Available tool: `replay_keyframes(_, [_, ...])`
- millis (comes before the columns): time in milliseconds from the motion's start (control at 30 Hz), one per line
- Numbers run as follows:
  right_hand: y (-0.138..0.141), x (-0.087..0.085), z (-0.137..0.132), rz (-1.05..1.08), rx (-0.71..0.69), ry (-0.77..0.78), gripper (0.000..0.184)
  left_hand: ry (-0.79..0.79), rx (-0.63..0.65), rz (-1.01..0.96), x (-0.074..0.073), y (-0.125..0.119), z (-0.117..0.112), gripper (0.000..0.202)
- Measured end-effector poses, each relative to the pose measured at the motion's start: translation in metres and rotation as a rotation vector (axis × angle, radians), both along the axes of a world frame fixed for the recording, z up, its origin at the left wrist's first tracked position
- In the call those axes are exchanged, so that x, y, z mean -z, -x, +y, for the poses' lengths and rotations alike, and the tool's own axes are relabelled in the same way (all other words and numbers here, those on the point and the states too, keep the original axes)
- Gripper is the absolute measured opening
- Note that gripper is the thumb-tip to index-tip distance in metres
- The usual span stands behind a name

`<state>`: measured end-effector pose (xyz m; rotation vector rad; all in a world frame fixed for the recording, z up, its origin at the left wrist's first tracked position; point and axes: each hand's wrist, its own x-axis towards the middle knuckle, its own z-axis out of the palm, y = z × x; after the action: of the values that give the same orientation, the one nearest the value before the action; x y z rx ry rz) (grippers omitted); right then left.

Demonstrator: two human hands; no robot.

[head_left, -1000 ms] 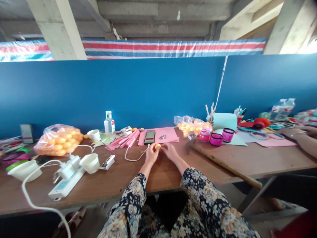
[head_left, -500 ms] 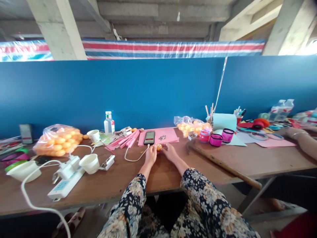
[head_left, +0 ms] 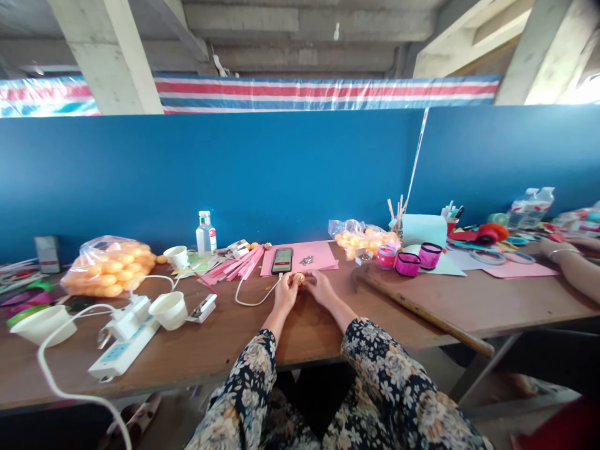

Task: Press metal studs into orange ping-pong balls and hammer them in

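Between the fingertips of my two hands is a small orange ball [head_left: 300,279], partly covered by the fingers. My left hand [head_left: 285,292] is closed on its left side, and my right hand [head_left: 320,287] pinches it from the right. Just beyond the hands, a phone [head_left: 282,261] with a white cable [head_left: 255,304] plugged in lies on pink paper [head_left: 321,252]. A little heap of small metal pieces [head_left: 307,260] rests on the same paper. Markings on the ball are too small to read.
Bags of orange balls [head_left: 110,269] stand left and right. A power strip [head_left: 124,350], a white cup [head_left: 169,310] and pink strips [head_left: 239,262] are at left. A long wooden stick [head_left: 426,312] lies at right, near pink bands [head_left: 408,264]. Another person's arm [head_left: 574,269] is far right.
The ball has turned slightly between my fingers, and my left fingers now cover more of it. Both hands stay in nearly the same place.
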<state>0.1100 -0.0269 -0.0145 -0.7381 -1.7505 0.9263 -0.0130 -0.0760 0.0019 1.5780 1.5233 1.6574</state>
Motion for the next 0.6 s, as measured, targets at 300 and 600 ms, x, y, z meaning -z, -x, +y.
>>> replay_keyframes(300, [-0.001, -0.008, -0.009, -0.044, 0.05, -0.009, 0.029, 0.024, 0.006, -0.011, 0.001, 0.002, 0.001, 0.031])
replay_keyframes(600, [0.0, -0.011, -0.011, -0.078, 0.075, -0.035, 0.028, 0.028, 0.008, -0.022, 0.002, 0.003, 0.003, 0.032])
